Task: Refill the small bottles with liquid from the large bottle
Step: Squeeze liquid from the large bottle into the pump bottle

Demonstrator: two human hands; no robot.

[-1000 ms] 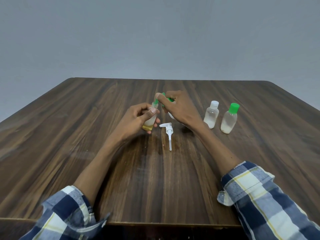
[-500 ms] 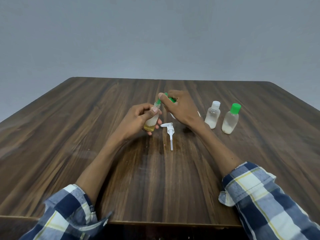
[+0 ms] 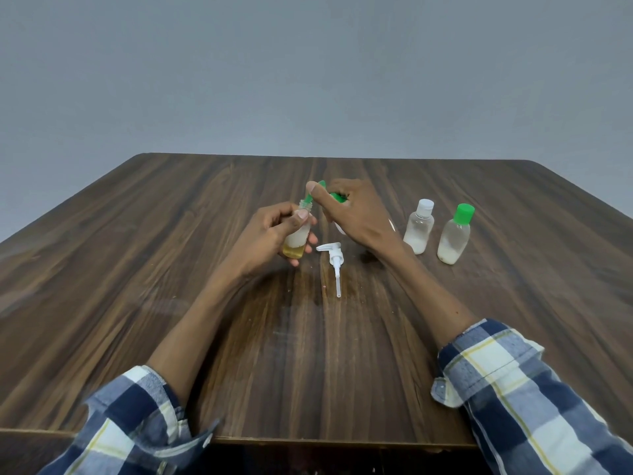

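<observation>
Fingers (image 3: 274, 219) of my left hand (image 3: 270, 234) are curled around a small clear bottle (image 3: 297, 240), thumb pressed on its front, holding it a bit tilted just off the table (image 3: 171, 269). It has yellowish liquid at the bottom, whitish stuff above, and the neck is open. My right hand (image 3: 356, 214) pinches a green cap (image 3: 337, 197) between thumb and fingers, right beside and slightly above that open neck.

Count, going off the white pump head (image 3: 334, 260) lying flat mid-table: one pump head, its tube pointing toward me. The held bottle is just left of it. Two more small bottles stand upright to its right, well apart from it: a white-capped bottle (image 3: 418, 231) and, just beside that, a green-capped bottle (image 3: 454, 234), both partly filled with whitish liquid. So three small bottles total, two green caps, one white.

Something white peeks out behind my right hand; can't tell what it is. No readable labels or writing on any of them.
</observation>
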